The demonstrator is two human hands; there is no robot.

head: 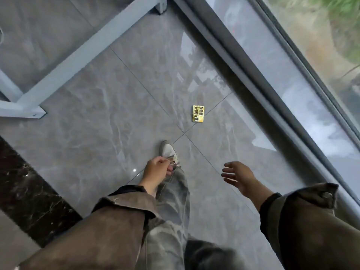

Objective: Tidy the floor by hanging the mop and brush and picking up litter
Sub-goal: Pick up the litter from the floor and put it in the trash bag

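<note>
A yellow used blister pack (198, 113) lies flat on the grey marbled floor tiles (109, 117), a step ahead of my shoe (168, 151). My left hand (157, 170) hangs in front of my trouser leg with its fingers curled; something small and pale seems pinched in it, but I cannot tell what. My right hand (238, 176) is open, fingers spread, palm turned left, below and to the right of the pack. Neither a mop nor a brush is in view.
A grey metal frame (81, 55) with a bolted foot (36, 114) runs across the upper left. A dark door track (259, 78) and a glass wall (303, 78) border the right. A black marble strip (29, 195) lies at the lower left.
</note>
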